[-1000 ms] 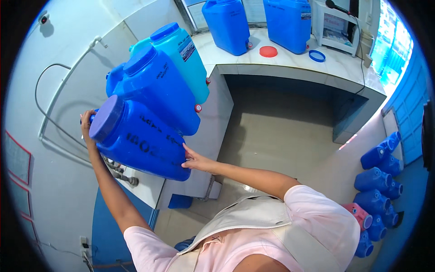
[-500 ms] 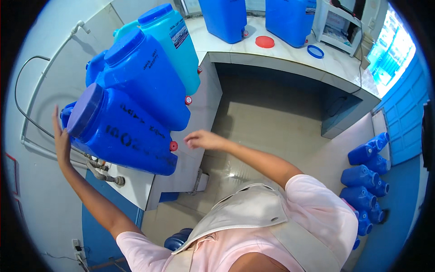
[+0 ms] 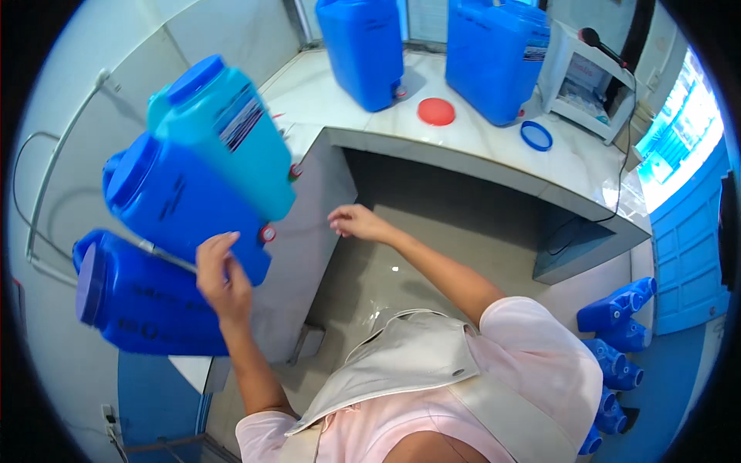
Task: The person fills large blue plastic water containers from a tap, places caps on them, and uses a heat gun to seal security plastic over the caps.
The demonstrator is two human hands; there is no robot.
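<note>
My left hand [image 3: 221,272] is raised in front of the nearest blue water jug [image 3: 158,305], its fingers loosely bent and apart, with nothing seen in it. Part of that jug is hidden behind the hand and forearm. Beside it stands a second blue jug [image 3: 193,204] with a red-and-white tap [image 3: 267,233], and beyond that a turquoise jug [image 3: 231,143] with a label and a red tap [image 3: 295,171]. My right hand [image 3: 359,222] hangs over the floor by the counter's edge, fingers loosely curled, touching nothing.
On the far counter [image 3: 482,162] stand two blue jugs [image 3: 361,54] [image 3: 494,65], a red lid [image 3: 436,112], a blue ring [image 3: 536,136] and a white cabinet [image 3: 590,85]. Several blue jugs [image 3: 617,309] lie stacked at the right wall. A pipe [image 3: 62,154] runs along the left wall.
My left hand has left the nearest jug's cap and moved right, in front of the jugs. The view has shifted, so the left jugs sit lower and further left. My right hand stays raised.
</note>
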